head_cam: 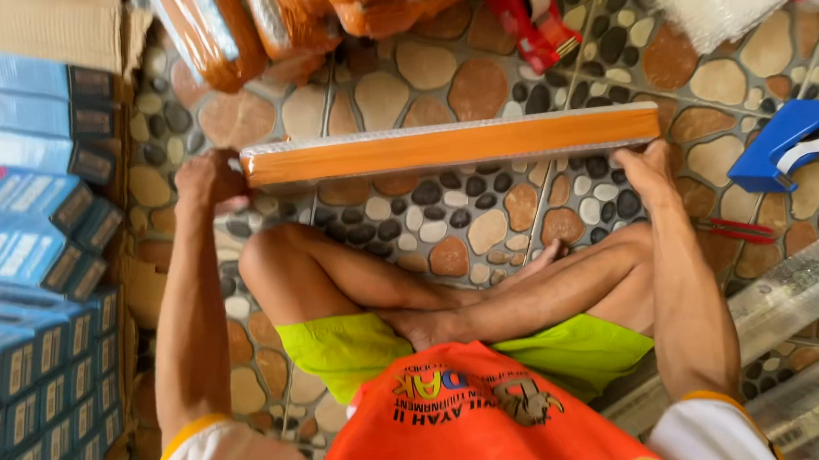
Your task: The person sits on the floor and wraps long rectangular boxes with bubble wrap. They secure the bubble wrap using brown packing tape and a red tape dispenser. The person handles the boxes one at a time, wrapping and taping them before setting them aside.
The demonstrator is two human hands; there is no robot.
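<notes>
A person sits cross-legged on a pebble-patterned tiled floor (477,91), seen from above. The long orange box (452,145), wrapped in bubble wrap, lies crosswise on the floor in front of the knees. The left hand (209,182) is closed around the box's left end; the right hand (643,167) presses on the near edge of its right end, fingers together, though how firmly it grips cannot be told.

The wrap already covers the full length of the box, and the ends appear to be what the hands are attending to; whether they are taped cannot be told. No tape is in either hand.

A blue tape dispenser (788,141) rests on the floor to the right, apart from the right hand, with red-handled scissors (741,229) just below it. A red tape dispenser (534,15) lies beyond the box. Several orange packages (251,25) are heaped at the far side, likely finished. Blue boxes (17,248) stand stacked in a carton along the left edge, and clear-wrapped long items (799,299) lie at lower right.
</notes>
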